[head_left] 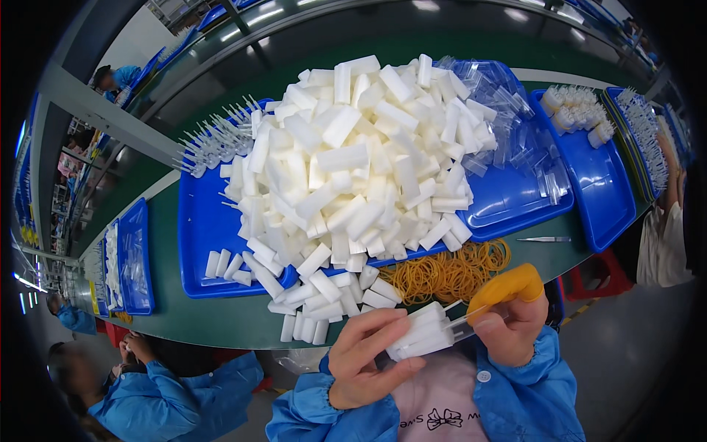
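Note:
My left hand [368,359] is closed around a small bundle of white foam blocks [423,333], held in front of my chest. Yellow-orange finger covers [508,289] sit on fingers of my right hand [510,324], which is closed on a clear plastic piece [462,326] with a thin white stick beside it. That clear piece meets the right end of the bundle; whether it is around or only against the blocks I cannot tell. Just beyond my hands lie loose foam blocks [322,284] and a heap of yellow rubber bands [449,271].
A big pile of white foam blocks [346,155] covers blue trays. Left tray [202,250] also holds white stemmed parts [221,138]; right tray [508,217] holds clear plastic pieces [508,118]. Metal tweezers [543,239] lie on the green table [221,320]. A person in blue [158,401] sits left.

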Tool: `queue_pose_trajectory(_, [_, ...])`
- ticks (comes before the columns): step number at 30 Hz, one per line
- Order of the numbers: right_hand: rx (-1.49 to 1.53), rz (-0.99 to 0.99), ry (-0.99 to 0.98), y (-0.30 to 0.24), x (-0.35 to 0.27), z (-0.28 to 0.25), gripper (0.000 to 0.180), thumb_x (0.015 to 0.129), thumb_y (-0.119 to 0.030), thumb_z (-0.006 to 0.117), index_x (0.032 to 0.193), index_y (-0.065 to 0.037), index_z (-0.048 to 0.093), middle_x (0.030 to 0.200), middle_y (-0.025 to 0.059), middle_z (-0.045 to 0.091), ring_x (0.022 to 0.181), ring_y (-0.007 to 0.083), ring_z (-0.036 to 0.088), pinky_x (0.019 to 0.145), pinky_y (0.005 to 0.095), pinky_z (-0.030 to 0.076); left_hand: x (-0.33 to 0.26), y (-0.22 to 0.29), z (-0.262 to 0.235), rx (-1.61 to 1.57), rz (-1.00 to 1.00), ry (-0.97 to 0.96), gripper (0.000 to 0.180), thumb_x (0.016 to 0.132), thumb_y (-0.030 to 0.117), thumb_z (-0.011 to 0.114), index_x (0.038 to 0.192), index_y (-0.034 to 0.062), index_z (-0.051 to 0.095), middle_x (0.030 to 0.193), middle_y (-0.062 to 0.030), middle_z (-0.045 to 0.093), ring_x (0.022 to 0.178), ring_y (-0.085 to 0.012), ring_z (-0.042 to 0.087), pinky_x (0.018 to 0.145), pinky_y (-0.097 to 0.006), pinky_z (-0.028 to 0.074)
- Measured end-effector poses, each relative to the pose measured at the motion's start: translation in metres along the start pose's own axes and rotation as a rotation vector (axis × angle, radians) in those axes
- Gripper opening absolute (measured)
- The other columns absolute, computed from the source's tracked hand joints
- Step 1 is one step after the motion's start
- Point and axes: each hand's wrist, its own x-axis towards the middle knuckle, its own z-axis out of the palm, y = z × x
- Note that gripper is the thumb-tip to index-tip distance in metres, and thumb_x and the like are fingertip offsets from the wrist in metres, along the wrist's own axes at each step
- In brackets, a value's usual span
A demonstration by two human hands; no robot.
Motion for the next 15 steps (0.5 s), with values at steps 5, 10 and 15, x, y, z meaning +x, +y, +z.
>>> queue_pose_trajectory(5, [0.002,-0.041,0.037,0.002,0.001,0.005,0.032,0.075,-0.014,0.076,0.095,0.0,0.056,0.076,0.0038,0.062,0.064,0.0054,0.053,0.055,0.0185,0.039,-0.002,0.003,-0.003,0.19,0.125,-0.006,0.049,0.059,0.015,0.084,0.102,0.0011,0.066,0.103,-0.0177,0.061,0.084,-0.0253,0.062,0.066,-0.03,0.051])
queue_pose_trajectory(10, [0.009,-0.049,0.05,0.003,0.001,0.01,0.032,0.075,-0.015,0.076,0.095,0.0,0.056,0.077,0.0037,0.063,0.064,0.0055,0.053,0.055,0.0185,0.039,-0.002,0.002,-0.004,0.237,0.189,-0.032,0.045,0.057,0.014,0.085,0.098,0.0047,0.067,0.103,-0.0169,0.061,0.082,-0.0264,0.063,0.063,-0.031,0.052])
queue_pose_trajectory(15, [-0.083,-0.022,-0.05,0.007,0.004,-0.001,0.032,0.074,-0.016,0.077,0.094,-0.001,0.056,0.076,0.0024,0.063,0.059,0.0037,0.051,0.051,0.0183,0.038,-0.003,-0.002,-0.008,0.319,0.261,-0.089,0.046,0.056,0.013,0.085,0.098,0.0066,0.068,0.102,-0.0162,0.061,0.08,-0.0262,0.063,0.062,-0.031,0.052])
